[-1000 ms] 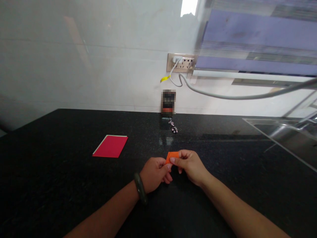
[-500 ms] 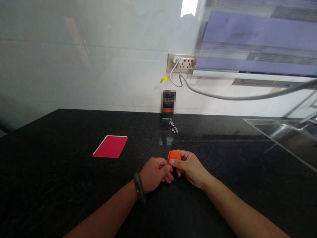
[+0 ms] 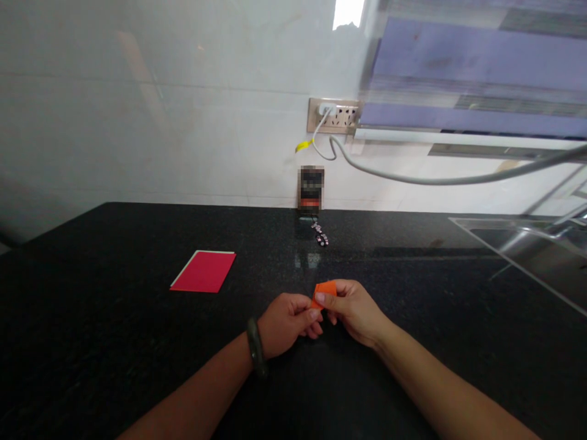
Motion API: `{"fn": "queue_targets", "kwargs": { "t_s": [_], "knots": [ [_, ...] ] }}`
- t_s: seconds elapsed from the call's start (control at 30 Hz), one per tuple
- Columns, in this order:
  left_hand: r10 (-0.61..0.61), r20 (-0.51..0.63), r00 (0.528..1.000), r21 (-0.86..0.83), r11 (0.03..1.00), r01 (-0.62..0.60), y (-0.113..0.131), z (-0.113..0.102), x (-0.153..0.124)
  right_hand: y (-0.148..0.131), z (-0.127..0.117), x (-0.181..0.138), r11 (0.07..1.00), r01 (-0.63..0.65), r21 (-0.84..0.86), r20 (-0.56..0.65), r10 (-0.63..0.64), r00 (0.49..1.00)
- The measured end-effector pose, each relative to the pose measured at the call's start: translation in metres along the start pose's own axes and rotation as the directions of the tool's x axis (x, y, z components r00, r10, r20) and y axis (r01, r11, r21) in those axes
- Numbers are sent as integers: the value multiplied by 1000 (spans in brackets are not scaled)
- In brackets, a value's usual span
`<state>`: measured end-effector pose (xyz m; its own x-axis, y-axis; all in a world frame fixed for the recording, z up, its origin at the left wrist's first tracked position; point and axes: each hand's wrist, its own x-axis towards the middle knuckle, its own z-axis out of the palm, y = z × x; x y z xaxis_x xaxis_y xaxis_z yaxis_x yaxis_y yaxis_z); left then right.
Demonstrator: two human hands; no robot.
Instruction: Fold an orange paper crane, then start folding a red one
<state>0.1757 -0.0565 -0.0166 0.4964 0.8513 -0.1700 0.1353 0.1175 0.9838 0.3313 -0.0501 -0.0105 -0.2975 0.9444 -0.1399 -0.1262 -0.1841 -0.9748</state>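
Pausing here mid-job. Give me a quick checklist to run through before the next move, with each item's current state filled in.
1. Right hand grips the orange paper: ok, its thumb lies over the near side.
2. Left hand holds the paper too: ok, at the lower left end.
3. Whole orange paper visible: not ok, the hands cover part of it.
4. Fold edges lined up: cannot tell, too small here.
5. Red sheet clear of both hands: ok, it lies apart on the counter, to their left.
6. Bangle off the orange paper: ok, it sits at the left wrist.
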Motion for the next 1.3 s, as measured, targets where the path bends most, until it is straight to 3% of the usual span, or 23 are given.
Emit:
{"fn": "queue_targets", "kwargs": {
  "t_s": [0.17,0.27,0.43,0.57,0.73,1.0,1.3],
  "knots": [
    [78,-78,994,46,996,-74,-1,2,1,-3,-3,-3,954,71,-291,-25,-81,996],
    [38,-173,984,-9,999,-40,-1,3,1,-4,-3,-3,917,95,-387,1,-102,995],
    [-45,-263,964,-189,982,-5,6,1,1,-4,2,-2,981,120,-155,-39,-128,991],
    [3,-289,957,-246,966,-77,11,1,0,-3,1,-2,970,132,-203,-84,-151,985],
    [31,-365,930,-206,972,-113,10,-1,0,-2,3,-3,954,96,-284,-68,-120,990],
    [22,-356,934,-265,956,-124,12,1,-1,0,7,-3,968,130,-213,-87,-151,985],
    [57,-408,911,-262,949,-176,15,5,-3,7,11,-2,991,128,49,-134,-120,984]
  ]
}}
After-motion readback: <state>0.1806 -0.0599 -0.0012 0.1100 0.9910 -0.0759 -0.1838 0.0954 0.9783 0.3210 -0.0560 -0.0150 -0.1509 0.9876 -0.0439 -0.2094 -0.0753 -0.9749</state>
